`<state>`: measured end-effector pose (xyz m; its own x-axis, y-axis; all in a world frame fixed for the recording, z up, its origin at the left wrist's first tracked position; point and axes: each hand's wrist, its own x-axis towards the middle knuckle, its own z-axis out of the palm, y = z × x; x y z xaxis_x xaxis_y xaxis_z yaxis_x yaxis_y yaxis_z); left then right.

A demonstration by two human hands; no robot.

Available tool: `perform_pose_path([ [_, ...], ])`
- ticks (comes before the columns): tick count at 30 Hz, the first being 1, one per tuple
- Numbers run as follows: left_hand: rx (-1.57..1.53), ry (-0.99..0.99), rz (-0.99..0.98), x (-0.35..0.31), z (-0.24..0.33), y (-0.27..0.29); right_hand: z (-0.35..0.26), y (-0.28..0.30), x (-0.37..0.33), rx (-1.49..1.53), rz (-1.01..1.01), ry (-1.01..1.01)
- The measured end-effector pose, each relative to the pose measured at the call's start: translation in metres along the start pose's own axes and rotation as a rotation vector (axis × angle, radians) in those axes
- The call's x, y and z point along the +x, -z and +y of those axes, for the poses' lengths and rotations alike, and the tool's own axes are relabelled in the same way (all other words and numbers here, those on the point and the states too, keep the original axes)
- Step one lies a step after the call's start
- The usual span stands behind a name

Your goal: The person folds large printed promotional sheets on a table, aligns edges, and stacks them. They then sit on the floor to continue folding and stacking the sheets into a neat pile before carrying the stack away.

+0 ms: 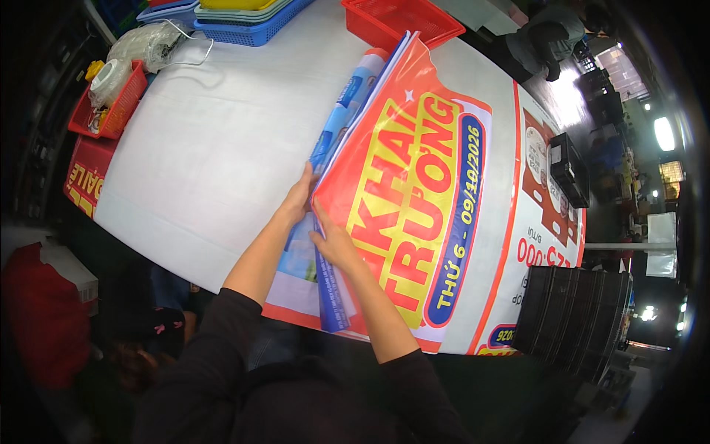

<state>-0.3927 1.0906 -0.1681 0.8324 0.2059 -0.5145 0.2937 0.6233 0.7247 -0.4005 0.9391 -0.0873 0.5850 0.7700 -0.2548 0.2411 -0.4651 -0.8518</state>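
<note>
A printed vinyl banner, red with yellow and dark blue patches, lies partly folded across the white-covered table. Along its left side the sheet doubles over, with a blue printed layer showing beneath the red one. My left hand grips the folded edge near the middle, its fingertips partly hidden by the sheet. Just nearer and to the right, my right hand pinches the edge of the red layer, thumb toward the fold. Both forearms reach in from the lower edge in dark sleeves.
A red basket stands at the far edge, with stacked blue baskets left of it. Another red basket holding wrapped items sits at the far left. Black crates stand at the right, and a black tray farther back.
</note>
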Motion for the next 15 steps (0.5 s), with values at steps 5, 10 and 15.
perform_pose_path([
  [5,0.769,-0.3,0.17,0.021,-0.012,0.004,0.029,-0.029,-0.006,-0.029,-0.056,-0.108],
  [10,0.64,-0.211,0.229,0.014,-0.026,0.007,0.056,0.021,-0.031,0.077,0.134,-0.204],
  [15,0.879,-0.392,0.362,0.012,-0.01,-0.004,0.12,0.101,-0.074,-0.52,0.747,-0.167],
])
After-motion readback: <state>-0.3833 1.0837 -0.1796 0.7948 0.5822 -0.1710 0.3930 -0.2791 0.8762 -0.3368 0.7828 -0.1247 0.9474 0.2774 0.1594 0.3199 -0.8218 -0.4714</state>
